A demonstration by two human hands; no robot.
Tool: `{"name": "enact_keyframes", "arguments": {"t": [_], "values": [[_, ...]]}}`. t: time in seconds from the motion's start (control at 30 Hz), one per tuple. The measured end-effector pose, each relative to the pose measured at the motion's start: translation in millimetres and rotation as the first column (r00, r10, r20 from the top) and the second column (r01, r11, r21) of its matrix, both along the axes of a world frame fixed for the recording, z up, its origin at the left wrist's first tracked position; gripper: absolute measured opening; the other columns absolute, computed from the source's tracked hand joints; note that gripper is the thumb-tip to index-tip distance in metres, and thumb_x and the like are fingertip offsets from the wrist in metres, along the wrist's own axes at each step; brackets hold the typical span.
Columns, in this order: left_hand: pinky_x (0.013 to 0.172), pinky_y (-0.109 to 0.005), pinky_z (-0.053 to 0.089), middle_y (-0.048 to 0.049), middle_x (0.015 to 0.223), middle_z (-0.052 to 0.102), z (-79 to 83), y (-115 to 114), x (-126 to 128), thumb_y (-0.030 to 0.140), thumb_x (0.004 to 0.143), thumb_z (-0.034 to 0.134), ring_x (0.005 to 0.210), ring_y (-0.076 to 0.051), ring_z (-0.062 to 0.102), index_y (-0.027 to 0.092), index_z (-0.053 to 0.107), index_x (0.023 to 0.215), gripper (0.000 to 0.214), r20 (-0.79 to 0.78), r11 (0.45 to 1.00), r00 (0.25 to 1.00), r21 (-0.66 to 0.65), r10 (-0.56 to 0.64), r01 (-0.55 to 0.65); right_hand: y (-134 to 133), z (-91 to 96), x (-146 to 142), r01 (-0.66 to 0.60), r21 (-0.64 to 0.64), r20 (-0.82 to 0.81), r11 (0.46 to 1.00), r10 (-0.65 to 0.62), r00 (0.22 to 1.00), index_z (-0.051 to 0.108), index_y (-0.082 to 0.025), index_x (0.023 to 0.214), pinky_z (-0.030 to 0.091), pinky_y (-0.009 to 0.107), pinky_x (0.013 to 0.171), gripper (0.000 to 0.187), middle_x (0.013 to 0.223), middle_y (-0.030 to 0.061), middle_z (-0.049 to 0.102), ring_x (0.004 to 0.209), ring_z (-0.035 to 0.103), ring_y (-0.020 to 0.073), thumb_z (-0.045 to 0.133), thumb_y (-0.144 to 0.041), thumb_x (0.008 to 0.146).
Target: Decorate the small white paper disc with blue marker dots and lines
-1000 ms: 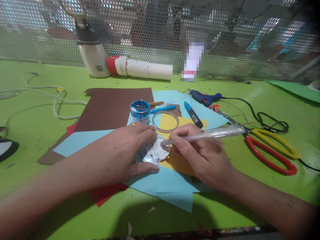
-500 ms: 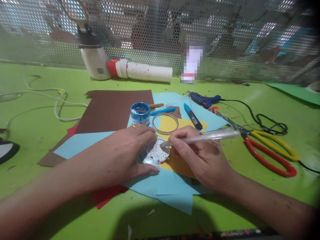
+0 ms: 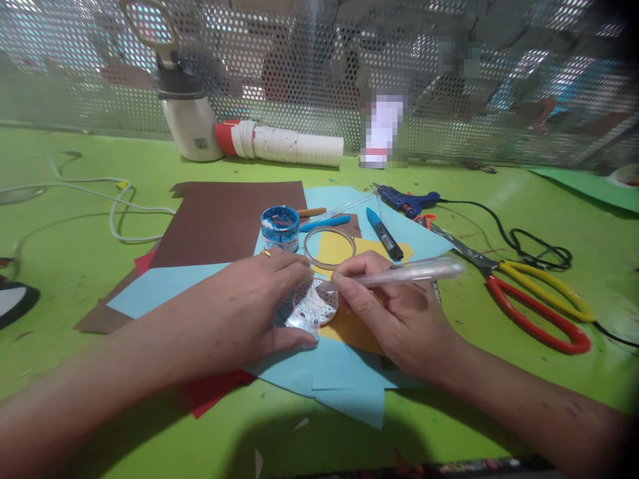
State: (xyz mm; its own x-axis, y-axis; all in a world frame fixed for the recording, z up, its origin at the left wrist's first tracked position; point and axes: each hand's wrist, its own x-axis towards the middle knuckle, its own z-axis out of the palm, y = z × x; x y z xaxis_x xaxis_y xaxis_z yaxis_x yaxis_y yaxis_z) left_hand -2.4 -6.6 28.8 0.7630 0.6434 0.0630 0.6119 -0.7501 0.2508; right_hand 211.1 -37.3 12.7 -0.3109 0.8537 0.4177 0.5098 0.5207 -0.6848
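Observation:
My left hand (image 3: 252, 299) holds a small white round disc (image 3: 323, 307) with blue and dark speckles, thumb on the near side and fingers over the far left edge. Part of the disc is hidden under this hand. A clear plastic piece (image 3: 304, 324) seems to lie over the disc near my thumb. Pinched in my right hand (image 3: 399, 313) is a clear-barrelled pen (image 3: 417, 270), tilted low, its tip at the disc's upper part. Just beyond the disc lies a thin ring (image 3: 352, 247). A blue paint jar (image 3: 280, 233) stands open behind my left fingers.
Brown card (image 3: 224, 219), light blue paper (image 3: 349, 366) and yellow paper (image 3: 367, 332) overlap beneath my hands. A blue marker (image 3: 384, 233), glue gun (image 3: 407, 199) and large scissors (image 3: 529, 313) lie right. Stacked paper cups (image 3: 294, 143) and a spray bottle (image 3: 192, 126) are by the perforated screen (image 3: 319, 66).
My right hand and the pen have shifted slightly left, and the pen's tip has moved a little up and left across the disc. My left hand stays put.

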Motion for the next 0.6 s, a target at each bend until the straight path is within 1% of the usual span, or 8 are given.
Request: {"name": "enact_keyframes", "arguments": {"t": [0.23,0.43,0.6], "values": [[0.088,-0.049,0.052,-0.0147,0.123,0.060,0.6,0.4,1.3,0.046,0.082,0.068,0.109,-0.034,0.060,0.017,0.056,0.116,0.046,-0.011,1.000,1.000,-0.007,0.006,-0.006,1.7,1.2,-1.2,-0.004,0.012,0.016,1.000,0.004,1.000,0.060,-0.016,0.087,0.046,0.016,0.064,0.015,0.074,-0.0040,0.061,0.063,0.060,0.0057,0.052,-0.025,0.096],[0.088,-0.048,0.052,-0.0145,0.125,0.059,-0.4,1.2,0.9,0.047,0.083,0.067,0.109,-0.033,0.060,0.018,0.055,0.116,0.046,-0.010,1.000,1.000,-0.004,0.001,-0.001,1.2,1.7,-1.9,-0.008,0.012,0.028,1.000,0.008,1.000,0.060,-0.015,0.087,0.046,0.015,0.065,0.015,0.073,-0.0048,0.060,0.062,0.059,0.0050,0.052,-0.024,0.096],[0.088,-0.048,0.052,-0.0145,0.126,0.058,-1.0,0.6,-0.1,0.048,0.083,0.067,0.110,-0.034,0.059,0.018,0.054,0.116,0.046,-0.009,1.000,1.000,0.004,-0.003,0.003,1.1,0.8,-1.8,-0.001,0.041,0.044,0.999,-0.001,0.999,0.060,-0.016,0.087,0.046,0.015,0.068,0.015,0.075,-0.0041,0.061,0.065,0.059,0.0058,0.052,-0.023,0.096]]}}
